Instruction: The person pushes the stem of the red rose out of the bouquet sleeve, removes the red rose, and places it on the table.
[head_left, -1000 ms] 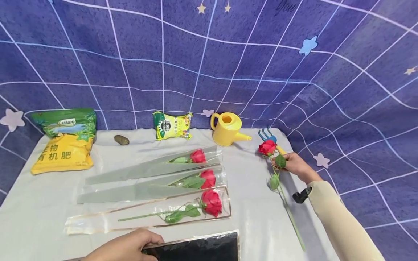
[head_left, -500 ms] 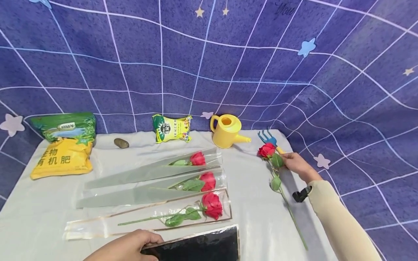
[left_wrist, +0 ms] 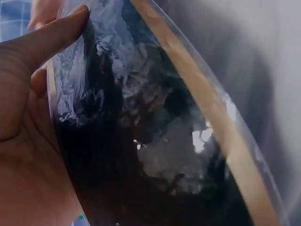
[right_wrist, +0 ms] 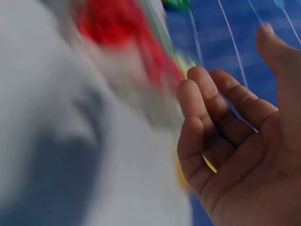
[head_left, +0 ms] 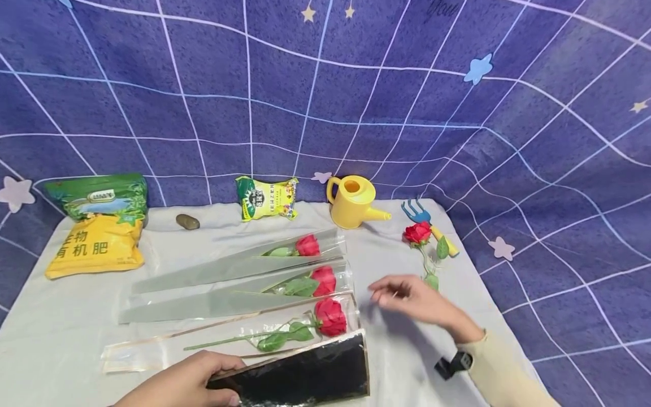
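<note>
My left hand (head_left: 185, 380) pinches the left end of a black flower sleeve (head_left: 305, 370) with a gold-edged clear border. In the left wrist view the thumb lies over the glossy sleeve (left_wrist: 141, 122). My right hand (head_left: 414, 299) hovers right of the wrapped roses, fingers loosely bent and holding nothing; the right wrist view shows its bare palm (right_wrist: 244, 165). A loose red rose (head_left: 418, 233) lies at the right, its lower stem hidden behind the right hand and forearm. Nearest the black sleeve, a red rose (head_left: 330, 316) lies in a clear gold-edged sleeve (head_left: 137, 353).
Two more roses lie in grey-backed sleeves (head_left: 193, 271) behind. Along the back stand a yellow watering can (head_left: 353, 203), a fertilizer packet (head_left: 267, 199), a stone (head_left: 187, 221) and yellow and green bags (head_left: 96, 246). A small blue hand rake (head_left: 417, 212) lies beside the loose rose.
My right hand has let go of the loose rose and moved left and toward me. My left hand has raised and shifted the black sleeve slightly, so it overlaps the nearest rose's sleeve.
</note>
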Demonstrator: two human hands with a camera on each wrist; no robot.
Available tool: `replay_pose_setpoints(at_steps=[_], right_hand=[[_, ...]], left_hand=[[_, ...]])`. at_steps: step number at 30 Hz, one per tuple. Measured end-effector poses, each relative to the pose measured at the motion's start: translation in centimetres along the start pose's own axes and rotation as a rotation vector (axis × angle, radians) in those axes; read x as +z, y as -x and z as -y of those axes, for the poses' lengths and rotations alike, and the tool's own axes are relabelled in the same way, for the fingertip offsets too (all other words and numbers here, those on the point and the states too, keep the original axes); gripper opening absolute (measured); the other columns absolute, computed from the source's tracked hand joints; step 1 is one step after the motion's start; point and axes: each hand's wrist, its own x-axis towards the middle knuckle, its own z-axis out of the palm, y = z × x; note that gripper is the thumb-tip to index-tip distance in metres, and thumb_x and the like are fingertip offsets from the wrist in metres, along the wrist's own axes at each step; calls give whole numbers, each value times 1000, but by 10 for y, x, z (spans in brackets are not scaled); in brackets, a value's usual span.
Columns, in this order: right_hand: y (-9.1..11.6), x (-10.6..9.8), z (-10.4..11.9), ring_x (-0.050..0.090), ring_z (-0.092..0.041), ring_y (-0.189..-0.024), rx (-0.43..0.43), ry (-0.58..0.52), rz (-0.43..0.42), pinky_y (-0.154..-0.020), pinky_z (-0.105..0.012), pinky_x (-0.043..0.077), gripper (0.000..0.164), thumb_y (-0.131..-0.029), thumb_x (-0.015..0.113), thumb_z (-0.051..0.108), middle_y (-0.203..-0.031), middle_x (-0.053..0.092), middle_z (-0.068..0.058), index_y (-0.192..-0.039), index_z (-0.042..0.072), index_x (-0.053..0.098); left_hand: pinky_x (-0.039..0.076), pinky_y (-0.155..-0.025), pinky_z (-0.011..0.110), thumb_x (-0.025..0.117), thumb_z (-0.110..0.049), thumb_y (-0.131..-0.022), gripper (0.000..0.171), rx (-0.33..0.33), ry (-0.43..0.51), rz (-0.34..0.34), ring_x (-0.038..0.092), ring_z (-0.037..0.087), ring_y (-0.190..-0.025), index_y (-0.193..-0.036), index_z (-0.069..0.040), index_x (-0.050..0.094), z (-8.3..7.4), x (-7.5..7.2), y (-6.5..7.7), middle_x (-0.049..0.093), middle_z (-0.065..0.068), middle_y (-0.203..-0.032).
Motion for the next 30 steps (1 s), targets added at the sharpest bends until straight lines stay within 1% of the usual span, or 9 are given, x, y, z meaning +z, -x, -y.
replay_pose_setpoints(at_steps=[2,4,12,14,17,20,23,26,30], right_hand=[[4,23,7,62,-20,-89,-26,-44,114,-76,-34,50,30,-91,62,12,-102,66,-7,-120,6,60],[7,40,13,62,-21,-87,-51,-118,163,-73,-34,51,27,-90,63,10,-99,67,-7,-117,6,61],[13,68,15,57,-10,-72,-45,-266,120,-60,-22,47,6,-90,64,8,-81,64,-7,-95,7,64],[15,71,12,57,-9,-72,-16,-291,103,-60,-22,47,6,-90,63,5,-81,64,-11,-95,3,64],[18,74,12,59,-10,-72,24,-301,76,-59,-23,49,8,-89,62,2,-82,65,-15,-96,-1,64],[20,75,17,60,-13,-68,25,-269,53,-57,-26,50,8,-88,63,2,-80,65,-17,-95,-2,65],[20,75,18,60,-22,-61,11,-241,37,-52,-32,50,7,-88,63,2,-74,64,-17,-94,-2,65],[20,76,13,59,-29,-58,19,-226,27,-50,-37,49,7,-88,63,2,-72,64,-15,-94,-1,66],[20,79,5,60,-31,-58,30,-209,40,-51,-36,50,8,-88,64,2,-74,65,-15,-94,-2,66]], left_hand=[[48,-76,25,66,-32,-87,35,-4,8,-4,56,5,-102,-119,-17,62,-4,-3,5,61,-9,-113],[49,-76,25,65,-33,-88,33,8,-6,-6,56,5,-102,-118,-19,62,-7,-4,9,61,-10,-113],[49,-77,25,60,-26,-93,30,100,-51,-13,55,5,-104,-122,-19,59,-6,-14,26,59,-9,-118],[49,-72,24,56,-18,-95,28,122,3,-15,57,2,-97,-123,-16,58,-2,-19,38,61,-9,-112],[46,-56,23,49,-6,-97,28,131,143,-13,52,-3,-68,-124,-10,56,6,-27,58,57,-7,-81],[40,-46,27,43,1,-98,27,110,342,9,37,7,-49,-122,-1,54,16,-31,77,41,6,-63],[44,-51,30,42,2,-98,24,65,454,-3,37,14,-49,-117,1,57,30,-30,87,37,11,-61],[45,-52,22,49,1,-95,20,90,328,-35,39,2,-50,-108,-6,63,43,-26,89,38,12,-58],[40,-48,14,57,2,-89,23,189,107,-51,41,-11,-57,-100,-16,66,57,-19,86,46,8,-57]])
